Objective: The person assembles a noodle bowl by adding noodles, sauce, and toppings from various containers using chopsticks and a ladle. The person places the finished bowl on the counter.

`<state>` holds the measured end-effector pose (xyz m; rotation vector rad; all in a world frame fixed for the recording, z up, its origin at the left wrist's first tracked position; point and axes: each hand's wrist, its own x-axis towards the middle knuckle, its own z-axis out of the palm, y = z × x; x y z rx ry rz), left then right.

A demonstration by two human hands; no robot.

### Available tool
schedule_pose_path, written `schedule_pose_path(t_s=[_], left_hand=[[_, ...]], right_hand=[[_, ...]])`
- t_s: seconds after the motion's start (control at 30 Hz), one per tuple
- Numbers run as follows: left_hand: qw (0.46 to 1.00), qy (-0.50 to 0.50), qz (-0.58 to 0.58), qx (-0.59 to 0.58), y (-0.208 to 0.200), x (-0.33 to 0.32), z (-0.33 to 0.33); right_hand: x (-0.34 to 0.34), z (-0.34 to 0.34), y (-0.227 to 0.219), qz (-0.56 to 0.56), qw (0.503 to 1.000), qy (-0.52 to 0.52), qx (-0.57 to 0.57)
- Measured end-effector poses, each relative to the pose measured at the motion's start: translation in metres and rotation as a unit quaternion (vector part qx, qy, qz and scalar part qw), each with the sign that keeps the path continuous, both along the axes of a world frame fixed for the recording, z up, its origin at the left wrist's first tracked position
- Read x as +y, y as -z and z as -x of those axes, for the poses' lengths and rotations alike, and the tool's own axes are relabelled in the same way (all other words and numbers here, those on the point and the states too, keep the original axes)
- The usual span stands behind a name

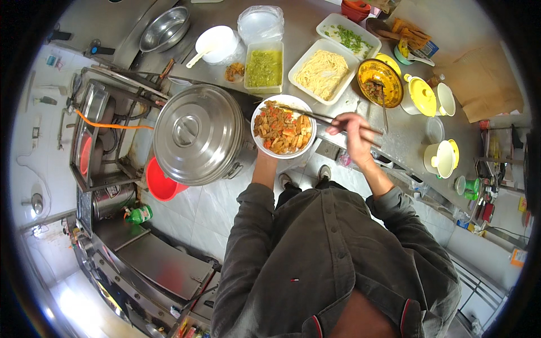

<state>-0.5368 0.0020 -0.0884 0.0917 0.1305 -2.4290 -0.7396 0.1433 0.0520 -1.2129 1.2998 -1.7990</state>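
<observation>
My left hand (267, 160) holds a white bowl (255, 142) from below, its fingers mostly hidden under it. Chopped brown and orange food (279, 127) fills much of the bowl, with some white showing beneath. In my right hand (356, 132) is a pair of dark chopsticks (322, 118), their tips over the food at the bowl's far side. Beyond the bowl on the steel counter stand a tub of noodles (322, 70) and a tub of green chopped food (264, 67). A yellow-brown bowl (394, 76) with a spoon (385, 112) in it sits farther right.
A large lidded steel pot (197, 132) stands close left of the bowl, above a red bucket (163, 183). The steel counter (403, 135) also bears a tub with chopped scallions (352, 40), a white container (217, 42), yellow-lidded containers (420, 96) and a steel basin (165, 28).
</observation>
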Motion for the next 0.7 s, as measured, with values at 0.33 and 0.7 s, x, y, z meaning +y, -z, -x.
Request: schedule_pose_path(t_s=[0.33, 0.7], left_hand=[[1.000, -0.001, 0.012, -0.009, 0.004, -0.002, -0.009], [0.996, 0.025, -0.014, -0.089, 0.015, -0.007, -0.018]], right_hand=[[0.023, -0.021, 0.000, 0.119, 0.941, -0.013, 0.316], [0.021, -0.041, -0.023, 0.021, 0.944, 0.077, 0.321]])
